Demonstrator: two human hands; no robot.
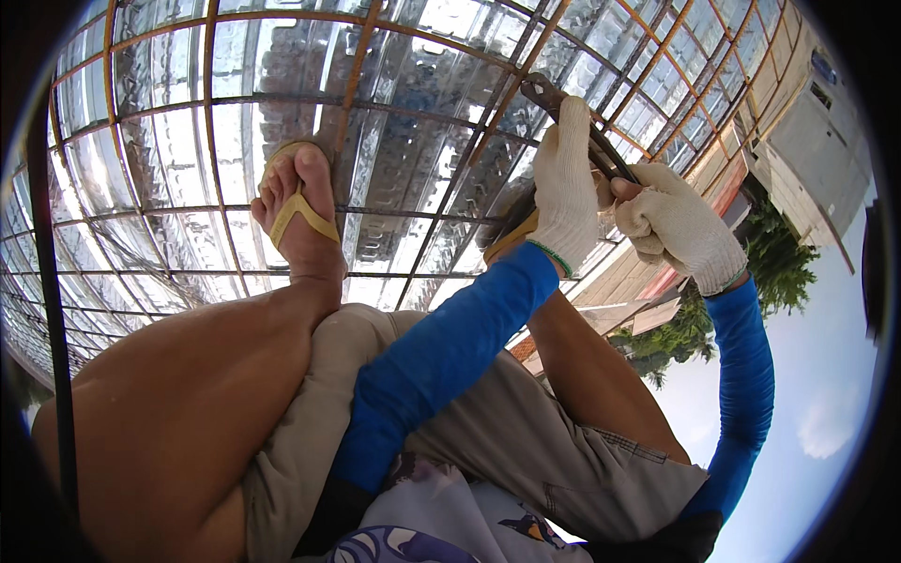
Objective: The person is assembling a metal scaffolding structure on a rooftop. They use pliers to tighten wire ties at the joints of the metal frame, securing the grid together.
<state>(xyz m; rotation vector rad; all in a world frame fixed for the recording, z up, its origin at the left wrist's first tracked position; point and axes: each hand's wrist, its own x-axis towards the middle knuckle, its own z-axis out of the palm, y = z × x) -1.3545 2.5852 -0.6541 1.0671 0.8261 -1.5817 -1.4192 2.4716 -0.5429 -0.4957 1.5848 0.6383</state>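
Note:
My right hand [680, 225], in a white knitted glove with a bare fingertip showing, is closed round the handles of dark metal pincers [601, 145]. Their jaws [542, 92] lie at a crossing in the rusty steel bar mesh [349, 70]. My left hand [566, 183], also gloved, is beside the pincers, one finger stretched along them toward the jaws. Its other fingers are bent and mostly hidden, so what they hold, if anything, cannot be made out. Both forearms wear blue sleeves.
Shiny silver ribbed sheeting [413, 70] lies beneath the mesh. My left foot, in a yellow flip-flop [305, 216], stands on it; another foot is partly hidden behind my left hand. To the right are a pale building [817, 155], trees [779, 253] and sky.

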